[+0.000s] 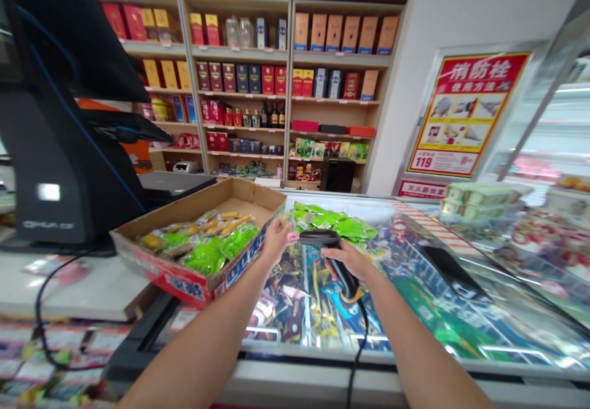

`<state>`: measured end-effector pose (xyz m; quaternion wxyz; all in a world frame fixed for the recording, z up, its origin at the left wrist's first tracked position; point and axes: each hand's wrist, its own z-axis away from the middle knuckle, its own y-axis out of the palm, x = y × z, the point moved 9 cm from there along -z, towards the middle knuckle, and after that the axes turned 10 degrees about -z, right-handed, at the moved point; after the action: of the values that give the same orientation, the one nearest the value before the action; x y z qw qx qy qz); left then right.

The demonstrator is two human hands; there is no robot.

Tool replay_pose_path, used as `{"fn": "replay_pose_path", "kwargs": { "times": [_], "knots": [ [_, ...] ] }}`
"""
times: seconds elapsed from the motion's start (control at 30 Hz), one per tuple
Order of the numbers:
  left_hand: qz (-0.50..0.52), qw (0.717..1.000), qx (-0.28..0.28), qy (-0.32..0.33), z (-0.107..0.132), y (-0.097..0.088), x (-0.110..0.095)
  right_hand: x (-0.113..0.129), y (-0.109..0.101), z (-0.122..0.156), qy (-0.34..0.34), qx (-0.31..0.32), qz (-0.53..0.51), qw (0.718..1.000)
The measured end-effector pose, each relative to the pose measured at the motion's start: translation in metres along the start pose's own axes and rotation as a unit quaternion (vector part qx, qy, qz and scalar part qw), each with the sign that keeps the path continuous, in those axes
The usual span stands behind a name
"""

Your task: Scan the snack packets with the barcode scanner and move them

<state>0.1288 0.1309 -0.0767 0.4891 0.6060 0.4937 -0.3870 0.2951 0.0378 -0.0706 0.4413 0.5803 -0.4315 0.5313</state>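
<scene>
One black scanner (pixel 321 237) gripped in the right hand (pixel 353 260), close to a small packet (pixel 292 236) pinched in the left hand (pixel 275 238); glass-topped case (pixel 299 366) below, carton (pixel 182 287) of wrapped snacks (pixel 207 255) to their left, green packets (pixel 332 219) just beyond, stocked shelves (pixel 239 53) farthest.

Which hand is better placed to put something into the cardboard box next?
Probably the left hand: it is close to the cardboard box and holds a small packet, while the right hand is farther away and grips the scanner.
</scene>
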Motion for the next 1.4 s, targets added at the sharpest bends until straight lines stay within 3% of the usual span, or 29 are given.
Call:
{"fn": "replay_pose_path", "kwargs": {
  "times": [0.3, 0.43, 0.53, 0.67, 0.77, 0.9, 0.97, 1.03, 1.13, 1.23, 1.33, 1.4],
  "knots": [
    [-0.038, 0.999, 0.01, -0.025, -0.001, 0.001, 0.005, -0.004, 0.0, -0.003, 0.003, -0.002, 0.006, 1.0],
    [-0.122, 0.989, 0.006, 0.08, -0.002, 0.001, -0.01, -0.01, 0.002, -0.007, 0.01, -0.006, -0.012, 1.0],
    [-0.239, 0.955, -0.01, 0.172, 0.006, 0.002, -0.043, -0.01, 0.009, -0.008, 0.018, -0.022, -0.044, 0.999],
    [-0.376, 0.889, -0.094, 0.242, 0.027, -0.018, -0.117, 0.007, 0.033, -0.014, 0.006, -0.018, -0.067, 0.998],
    [-0.479, 0.831, -0.164, 0.231, 0.038, -0.049, -0.171, 0.03, 0.068, -0.024, -0.023, 0.036, -0.056, 0.998],
    [-0.574, 0.747, -0.283, 0.18, 0.049, -0.103, -0.216, 0.049, 0.123, -0.037, -0.047, 0.107, -0.078, 0.99],
    [-0.576, 0.725, -0.336, 0.173, 0.057, -0.123, -0.229, 0.051, 0.145, -0.041, -0.054, 0.132, -0.095, 0.985],
    [-0.565, 0.722, -0.358, 0.177, 0.062, -0.131, -0.235, 0.05, 0.158, -0.042, -0.06, 0.141, -0.097, 0.983],
    [-0.543, 0.734, -0.348, 0.215, 0.066, -0.118, -0.234, 0.044, 0.156, -0.042, -0.055, 0.125, -0.1, 0.985],
    [-0.495, 0.759, -0.293, 0.305, 0.067, -0.079, -0.217, 0.037, 0.124, -0.041, -0.049, 0.07, -0.111, 0.99],
    [-0.45, 0.786, -0.195, 0.376, 0.056, -0.026, -0.174, 0.029, 0.072, -0.038, -0.045, -0.01, -0.115, 0.992],
    [-0.456, 0.804, -0.114, 0.365, 0.036, 0.01, -0.132, 0.026, 0.032, -0.033, -0.062, -0.072, -0.104, 0.99]
  ]
}}
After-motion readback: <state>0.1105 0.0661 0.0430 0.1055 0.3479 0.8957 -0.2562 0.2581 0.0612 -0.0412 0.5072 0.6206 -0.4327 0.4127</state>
